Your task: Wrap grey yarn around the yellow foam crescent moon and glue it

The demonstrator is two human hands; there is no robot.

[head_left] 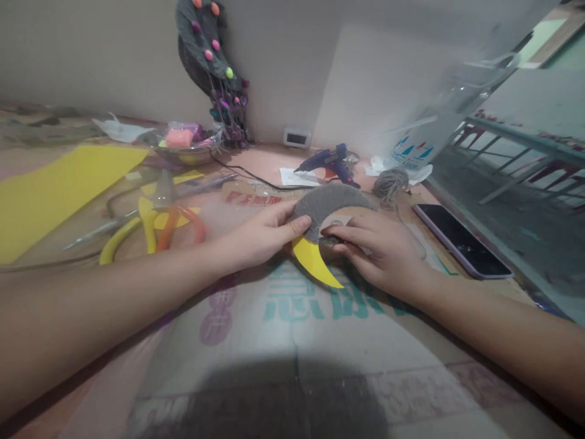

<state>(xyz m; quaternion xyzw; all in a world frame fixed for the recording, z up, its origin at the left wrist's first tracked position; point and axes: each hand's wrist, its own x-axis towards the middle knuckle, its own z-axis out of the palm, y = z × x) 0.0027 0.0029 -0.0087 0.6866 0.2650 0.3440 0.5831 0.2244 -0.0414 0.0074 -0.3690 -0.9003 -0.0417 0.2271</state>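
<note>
A crescent moon shape (315, 261) sits between my hands over the cardboard, its bare lower tip yellow and its upper part wrapped in grey yarn (326, 204). My left hand (274, 235) is closed on the crescent's left side, thumb on top of the wrapping. At the inner curve, where grey meets yellow, the fingers of my right hand (372, 244) pinch a bit of the grey yarn. A ball of grey yarn (392, 185) lies beyond my right hand, with a loose strand trailing from it toward me.
Pliers with yellow handles (121, 239), an orange-handled tool (176, 228) and a yellow sheet (64, 195) lie left. Behind are a blue glue gun (326, 161), a bowl of colourful items (183, 146) and a decorated grey crescent (196, 49). A phone (461, 239) rests right, near a plastic cup (415, 143).
</note>
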